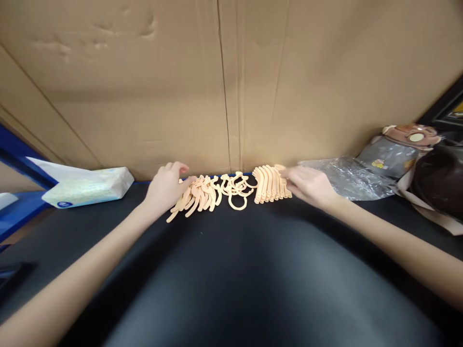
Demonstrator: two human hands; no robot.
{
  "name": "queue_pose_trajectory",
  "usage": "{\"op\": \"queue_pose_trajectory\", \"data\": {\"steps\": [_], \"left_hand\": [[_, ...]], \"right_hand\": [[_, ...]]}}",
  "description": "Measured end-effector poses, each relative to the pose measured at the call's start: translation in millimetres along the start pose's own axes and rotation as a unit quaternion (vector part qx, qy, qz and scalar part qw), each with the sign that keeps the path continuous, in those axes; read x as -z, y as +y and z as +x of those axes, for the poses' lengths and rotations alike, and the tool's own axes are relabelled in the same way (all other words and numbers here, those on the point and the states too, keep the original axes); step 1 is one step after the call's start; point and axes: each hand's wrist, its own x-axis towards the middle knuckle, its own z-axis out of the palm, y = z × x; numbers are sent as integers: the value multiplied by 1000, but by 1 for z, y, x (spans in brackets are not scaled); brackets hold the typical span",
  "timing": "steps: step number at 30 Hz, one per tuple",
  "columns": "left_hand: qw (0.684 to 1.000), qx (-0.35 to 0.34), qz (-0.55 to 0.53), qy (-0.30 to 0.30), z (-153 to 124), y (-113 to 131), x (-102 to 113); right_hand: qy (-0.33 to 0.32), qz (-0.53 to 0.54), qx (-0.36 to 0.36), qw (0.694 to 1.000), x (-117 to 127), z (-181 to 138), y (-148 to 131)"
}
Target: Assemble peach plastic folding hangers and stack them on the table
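My left hand (167, 185) rests at the left end of a loose pile of curved peach-coloured pieces (204, 195). Its thumb and index finger are apart, with the thumb over the pile's top edge. Ring-shaped peach pieces (237, 190) lie tangled in the middle. To their right, wavy peach-coloured strips (267, 185) are lined up side by side in a tidy row. My right hand (311, 185) is at the right end of this row, fingers closed together against the last strip. Its fingertips are partly hidden and slightly blurred.
A soft tissue pack (90, 188) lies on the left of the black table surface (231, 279). Clear plastic wrap (347, 178), a cup with a brown lid (394, 144) and a dark bag (439, 183) are on the right. A cardboard wall (162, 96) stands behind everything.
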Motion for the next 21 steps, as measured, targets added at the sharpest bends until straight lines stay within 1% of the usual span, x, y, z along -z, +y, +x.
{"op": "queue_pose_trajectory", "data": {"steps": [1,3,7,10,13,16,18,21], "left_hand": [[1000,-26,6,15,-4,9,-3],[996,-93,3,10,-14,32,-8],[974,-216,-27,-55,-30,82,-25],[957,-268,-45,-98,-32,107,-40],[947,-292,-57,-123,-24,117,-57],[944,-295,-65,-129,-13,119,-71],[944,-296,-68,-131,-9,119,-77],[941,-303,-72,-135,-7,120,-80]], "right_hand": [[-9,-6,18,1000,-2,-2,0],[-27,-12,47,998,-7,-5,2],[-52,-6,73,996,-15,-8,7],[-59,11,65,996,-18,-9,9],[-69,33,40,996,-18,-10,8],[-79,56,5,995,-14,-11,7],[-79,68,-31,994,-11,-12,7],[-75,80,-98,989,-7,-13,8]]}}
